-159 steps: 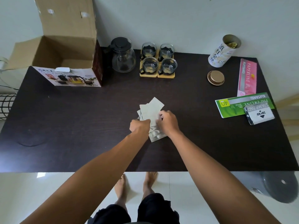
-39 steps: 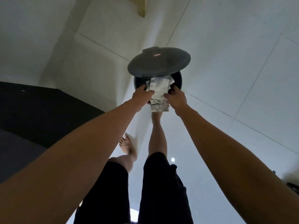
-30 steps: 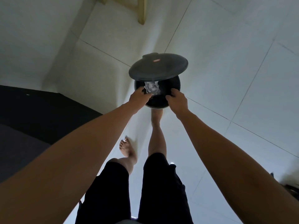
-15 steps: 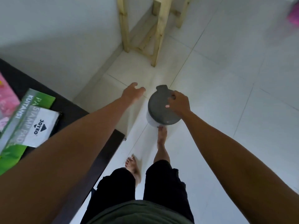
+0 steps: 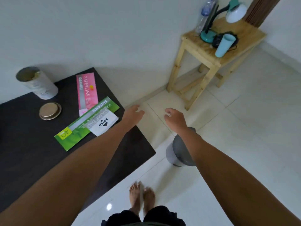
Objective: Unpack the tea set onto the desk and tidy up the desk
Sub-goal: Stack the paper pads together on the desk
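Note:
The dark desk (image 5: 29, 144) fills the left side. On it stand an open white tin (image 5: 39, 84), its round gold lid (image 5: 50, 111), a pink Paperline booklet (image 5: 87, 92), a green booklet (image 5: 76, 129) and a white stamp pad box (image 5: 104, 123). My left hand (image 5: 132, 115) hovers open above the desk's right edge, holding nothing. My right hand (image 5: 175, 119) hangs in the air over the floor with loosely curled fingers, empty. The grey pedal bin (image 5: 179, 152) stands on the floor under my right forearm with its lid down. The tea set is out of view.
A small wooden stool (image 5: 211, 53) stands by the wall at the upper right, carrying a teal desk lamp (image 5: 208, 35), a light blue cup (image 5: 223, 45) and a plastic bottle (image 5: 204, 15). White tiled floor (image 5: 244, 128) surrounds my bare feet (image 5: 141, 199).
The papers dropped from both hands into the bin, and its lid came down. Both hands lifted away empty. My view swung up from the bin back toward the desk's right end.

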